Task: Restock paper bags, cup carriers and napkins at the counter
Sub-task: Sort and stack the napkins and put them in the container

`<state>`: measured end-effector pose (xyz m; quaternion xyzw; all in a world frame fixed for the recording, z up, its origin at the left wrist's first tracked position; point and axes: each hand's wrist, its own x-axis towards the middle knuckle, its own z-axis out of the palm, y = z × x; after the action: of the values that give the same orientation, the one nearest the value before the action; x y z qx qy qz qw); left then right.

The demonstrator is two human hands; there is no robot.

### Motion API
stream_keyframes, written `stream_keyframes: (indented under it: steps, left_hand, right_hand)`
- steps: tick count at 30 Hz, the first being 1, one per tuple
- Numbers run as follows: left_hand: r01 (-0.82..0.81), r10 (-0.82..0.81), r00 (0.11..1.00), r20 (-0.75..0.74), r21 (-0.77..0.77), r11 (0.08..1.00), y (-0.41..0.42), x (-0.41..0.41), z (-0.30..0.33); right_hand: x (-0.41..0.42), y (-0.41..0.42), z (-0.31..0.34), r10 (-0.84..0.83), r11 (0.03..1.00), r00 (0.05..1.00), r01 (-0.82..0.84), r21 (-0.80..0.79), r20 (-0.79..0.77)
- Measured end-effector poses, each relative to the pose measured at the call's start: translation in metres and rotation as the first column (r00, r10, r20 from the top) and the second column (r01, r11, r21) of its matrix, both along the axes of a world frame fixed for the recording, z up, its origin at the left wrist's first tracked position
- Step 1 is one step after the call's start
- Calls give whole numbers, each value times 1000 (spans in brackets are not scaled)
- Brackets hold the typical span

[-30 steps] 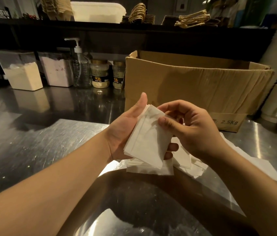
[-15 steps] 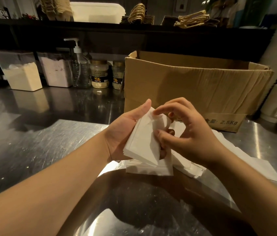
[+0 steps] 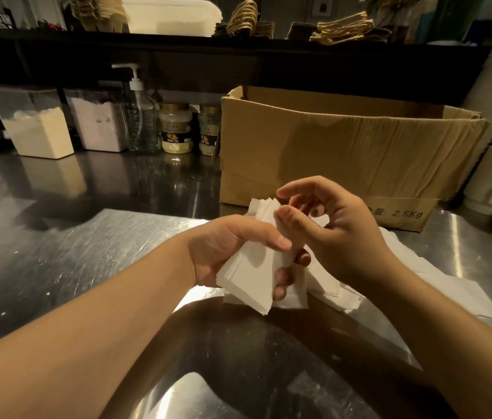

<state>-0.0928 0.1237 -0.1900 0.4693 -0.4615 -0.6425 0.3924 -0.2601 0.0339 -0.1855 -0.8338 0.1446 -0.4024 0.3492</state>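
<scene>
While the left hand (image 3: 232, 246) grips a thick stack of white napkins (image 3: 254, 273) at the middle of the view, its thumb lies flat across the top sheet and its other fingers (image 3: 281, 278) curl up from beneath, so the stack is clamped from 2 sides and, by my reading, kept from fanning apart. The stack is tilted, its far corner rising toward 12 o'clock, which seems meant to bring that corner to the right hand (image 3: 338, 228). That hand sits at the stack's 2 o'clock, fingers curled and slightly apart, thumb and forefinger closing at the raised corner; whether they actually pinch a sheet I cannot tell, since the thumb hides the contact.

Under both hands, more loose napkins (image 3: 323, 293) lie spread on the steel worktop (image 3: 72, 261), reaching toward 4 o'clock, probably left there for gathering. An open cardboard box (image 3: 344, 152) stands just beyond at 1 o'clock, close enough to serve as the supply. At 10 o'clock, against the back, stand 2 clear powder bins (image 3: 39, 128), a pump bottle (image 3: 142, 116) and 2 gold-lidded jars (image 3: 176, 128). On the shelf (image 3: 238, 46) above, at 12 o'clock, sit dark bags with rope handles (image 3: 341, 27).

I judge the step to be squaring or counting the napkins, with restocking itself not yet done.
</scene>
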Motion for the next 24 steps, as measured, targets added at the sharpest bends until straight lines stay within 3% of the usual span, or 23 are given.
stream_keyframes:
  steps: [5, 7, 11, 14, 17, 22, 24]
  left_hand:
    - [-72, 78, 982, 170, -40, 997, 1, -4, 2]
    - [-106, 112, 979, 169, -42, 993, 0, -2, 1]
    - [-130, 130, 991, 33, -12, 991, -2, 5, 1]
    - [-173, 182, 964, -194, 60, 983, -3, 7, 2]
    - [-181, 175, 908, -382, 19, 983, -3, 4, 8]
    - [-238, 184, 817, -546, -30, 971, -4, 13, 12]
    - [-261, 190, 797, -573, -43, 964, -4, 16, 13]
  right_hand:
    - [1, 1, 0, -34, 997, 999, 31, 77, 38]
    - [2, 1, -1, -60, 995, 996, 55, 79, 64]
    - [1, -1, -1, -101, 992, 988, 92, 82, 115]
    - [2, -4, -2, -136, 988, 978, 121, 100, 157]
    - [2, -7, -4, -158, 980, 975, 136, 142, 158]
    - [3, -6, -6, -140, 984, 989, 145, 102, -56]
    - [3, -6, -7, -148, 989, 972, 149, -6, -182]
